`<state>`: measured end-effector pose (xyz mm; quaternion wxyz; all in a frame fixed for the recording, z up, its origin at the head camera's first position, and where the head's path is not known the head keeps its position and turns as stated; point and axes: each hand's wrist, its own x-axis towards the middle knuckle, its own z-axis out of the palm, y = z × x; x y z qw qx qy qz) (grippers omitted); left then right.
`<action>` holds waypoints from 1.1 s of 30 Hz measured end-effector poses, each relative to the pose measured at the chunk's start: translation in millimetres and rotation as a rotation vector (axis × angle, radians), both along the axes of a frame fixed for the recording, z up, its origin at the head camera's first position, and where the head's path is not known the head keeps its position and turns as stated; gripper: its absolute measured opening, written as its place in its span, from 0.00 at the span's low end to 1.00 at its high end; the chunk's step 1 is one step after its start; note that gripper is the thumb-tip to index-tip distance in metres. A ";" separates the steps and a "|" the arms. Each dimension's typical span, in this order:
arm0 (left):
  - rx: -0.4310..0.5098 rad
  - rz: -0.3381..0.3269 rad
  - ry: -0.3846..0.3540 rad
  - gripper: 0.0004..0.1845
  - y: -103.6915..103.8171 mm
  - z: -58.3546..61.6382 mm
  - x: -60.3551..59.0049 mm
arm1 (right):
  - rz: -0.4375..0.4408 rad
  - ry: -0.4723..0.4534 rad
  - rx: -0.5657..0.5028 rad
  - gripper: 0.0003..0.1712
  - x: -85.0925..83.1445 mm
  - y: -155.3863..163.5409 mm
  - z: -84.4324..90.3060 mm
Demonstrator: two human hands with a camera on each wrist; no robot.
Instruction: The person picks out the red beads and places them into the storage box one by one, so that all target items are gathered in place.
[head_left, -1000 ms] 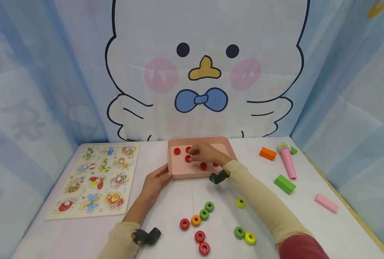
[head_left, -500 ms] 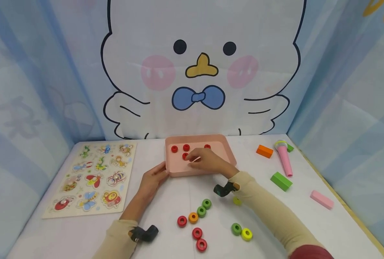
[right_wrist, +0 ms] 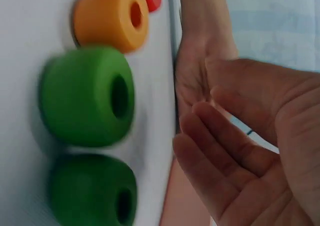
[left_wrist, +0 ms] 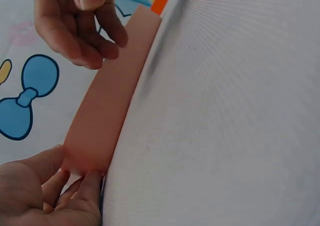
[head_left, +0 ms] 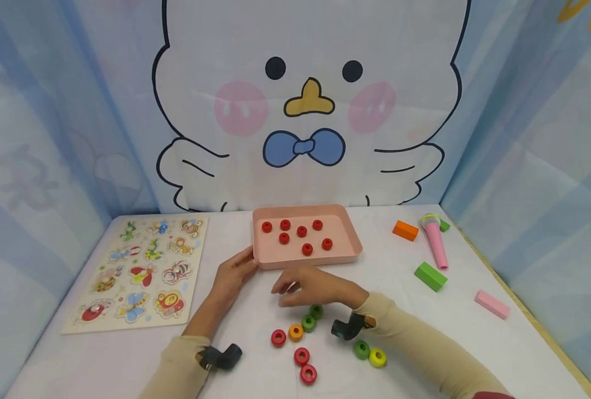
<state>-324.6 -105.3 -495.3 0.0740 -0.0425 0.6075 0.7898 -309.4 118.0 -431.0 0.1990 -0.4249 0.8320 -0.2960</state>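
A pink tray [head_left: 342, 252] at the table's middle holds several red rings [head_left: 302, 231]. My left hand [head_left: 245, 266] rests with straight fingers against the tray's front-left corner; the left wrist view shows the fingers [left_wrist: 75, 188] touching the tray wall [left_wrist: 110, 111]. My right hand [head_left: 281, 295] hovers empty, fingers relaxed, just in front of the tray and above a row of loose rings: green [head_left: 316, 311], green [head_left: 308, 322], orange [head_left: 296, 332], red [head_left: 278, 337]. In the right wrist view the open palm [right_wrist: 250, 156] faces a green ring [right_wrist: 87, 96].
Two more red rings [head_left: 302, 356] and a green and yellow pair [head_left: 377, 357] lie nearer me. An animal puzzle board [head_left: 138, 271] is at the left. At the right lie an orange block [head_left: 406, 230], a pink toy microphone [head_left: 436, 244], a green block [head_left: 430, 276] and a pink block [head_left: 492, 304].
My right hand has drawn back out of the tray towards me and now hovers over the loose rings. The red rings it covered now show in the tray. The left hand stayed put.
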 end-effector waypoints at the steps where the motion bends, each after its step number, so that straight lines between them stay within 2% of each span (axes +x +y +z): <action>1: 0.005 0.001 0.004 0.28 0.0 0.3 -0.2 | 0.035 -0.006 -0.003 0.17 3.1 -0.7 -1.3; 4: 0.026 -0.002 0.015 0.28 -0.2 1.4 -0.3 | 0.130 -0.013 -0.009 0.18 10.2 -1.7 -4.9; 7: 0.031 -0.006 0.017 0.29 -0.5 2.0 -0.8 | 0.182 -0.045 0.000 0.18 15.9 -1.9 -8.7; 12: 0.030 -0.006 0.015 0.29 -1.4 1.8 -1.5 | 0.229 -0.082 0.018 0.19 23.4 -3.6 -12.3; 18: 0.033 -0.011 0.021 0.29 -1.9 1.4 -1.5 | 0.276 -0.045 0.024 0.16 26.2 -5.5 -15.0; 26: 0.042 -0.006 0.011 0.29 -1.9 1.1 -0.8 | 0.288 -0.021 0.027 0.14 25.7 -7.1 -15.3; 33: 0.065 -0.018 0.033 0.29 -1.2 1.2 0.8 | 0.213 -0.046 0.008 0.13 22.6 -4.8 -9.7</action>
